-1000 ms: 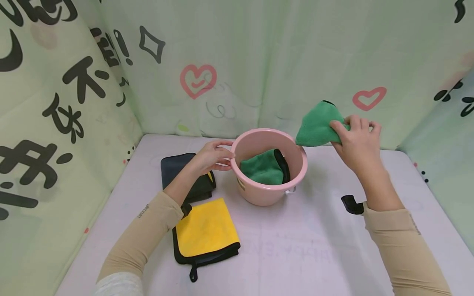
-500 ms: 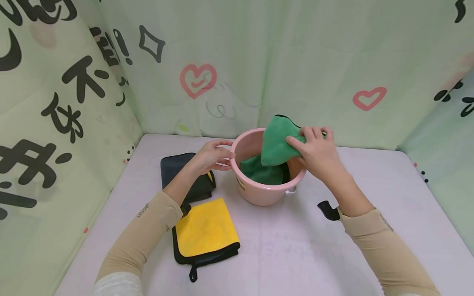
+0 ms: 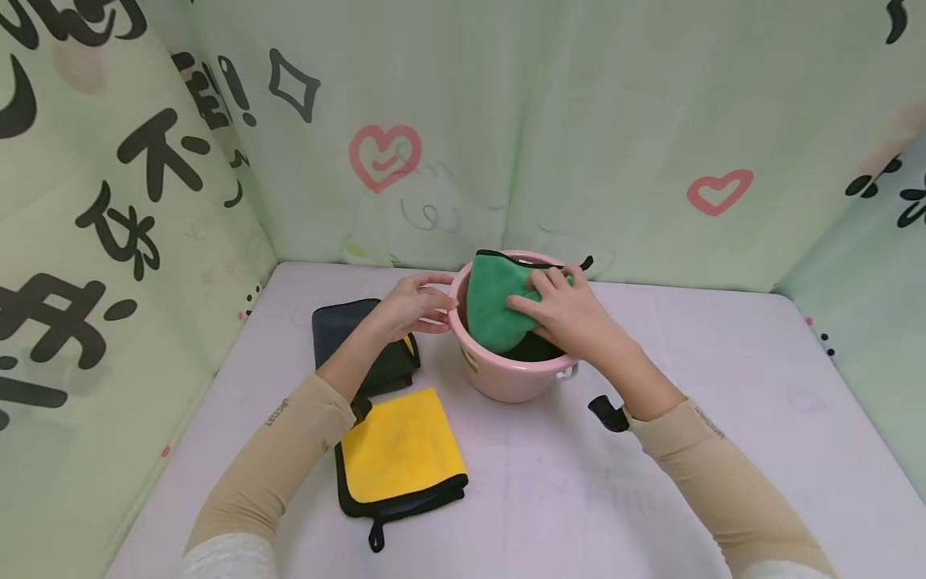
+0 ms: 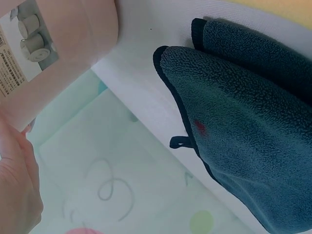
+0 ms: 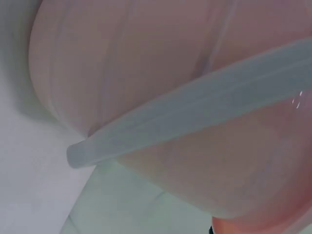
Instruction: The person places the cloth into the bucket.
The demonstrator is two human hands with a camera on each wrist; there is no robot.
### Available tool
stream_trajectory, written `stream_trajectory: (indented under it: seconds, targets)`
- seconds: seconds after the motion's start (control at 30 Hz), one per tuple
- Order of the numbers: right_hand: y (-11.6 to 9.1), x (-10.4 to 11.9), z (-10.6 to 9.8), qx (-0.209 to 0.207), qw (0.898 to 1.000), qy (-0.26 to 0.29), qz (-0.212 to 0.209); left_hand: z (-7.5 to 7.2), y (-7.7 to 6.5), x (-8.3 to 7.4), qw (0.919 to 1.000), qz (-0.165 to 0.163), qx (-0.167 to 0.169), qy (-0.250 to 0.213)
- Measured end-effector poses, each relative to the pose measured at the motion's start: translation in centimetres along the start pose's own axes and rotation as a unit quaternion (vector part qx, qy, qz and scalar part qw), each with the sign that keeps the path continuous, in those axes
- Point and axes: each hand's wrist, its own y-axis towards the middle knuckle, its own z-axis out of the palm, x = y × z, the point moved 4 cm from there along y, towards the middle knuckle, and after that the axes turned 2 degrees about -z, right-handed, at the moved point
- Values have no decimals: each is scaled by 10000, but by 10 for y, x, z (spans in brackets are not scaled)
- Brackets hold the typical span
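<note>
In the head view, my right hand [image 3: 567, 310] holds a green towel [image 3: 499, 301] with black edging, partly inside the pink bucket [image 3: 506, 382]. Its upper edge rises to the far rim. A second, darker green towel [image 3: 531, 349] lies below it in the bucket, mostly hidden. My left hand [image 3: 415, 305] grips the bucket's left rim at the fingertips. The left wrist view has this hand [image 4: 17, 180] low at the left, against the bucket wall [image 4: 92, 29]. Bucket wall [image 5: 161, 63] and its pale handle [image 5: 195, 107] fill the right wrist view; the right hand is out of it.
Left of the bucket, a folded dark towel [image 3: 340, 322] lies partly under my left forearm. A folded yellow towel [image 3: 405, 450] with black trim and a hanging loop is nearer me. The white-covered table [image 3: 535, 498] meets a printed green curtain [image 3: 608, 121] behind.
My right hand has brought the green towel leftward and down from the right of the bucket into its opening. My left hand has stayed at the rim.
</note>
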Motion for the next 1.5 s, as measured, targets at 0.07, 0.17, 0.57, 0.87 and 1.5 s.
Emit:
stream_trajectory:
  seconds: [0.07,0.17,0.57,0.87,1.5]
  targets:
    - [3,1,3,223,9997,54,-46,0,0,0,10000,5,2,-17]
    - [6,2,7,554,9982,197,-121,0,0,1,10000,-2,2,-56]
    - [16,3,30,1873,9803,576,-258,0,-1,0,10000,41,44,-48]
    - [18,3,40,2569,9643,567,-298,0,-2,0,10000,54,28,-22]
    - [15,4,47,3343,9409,497,-225,1,-3,0,10000,50,16,-17]
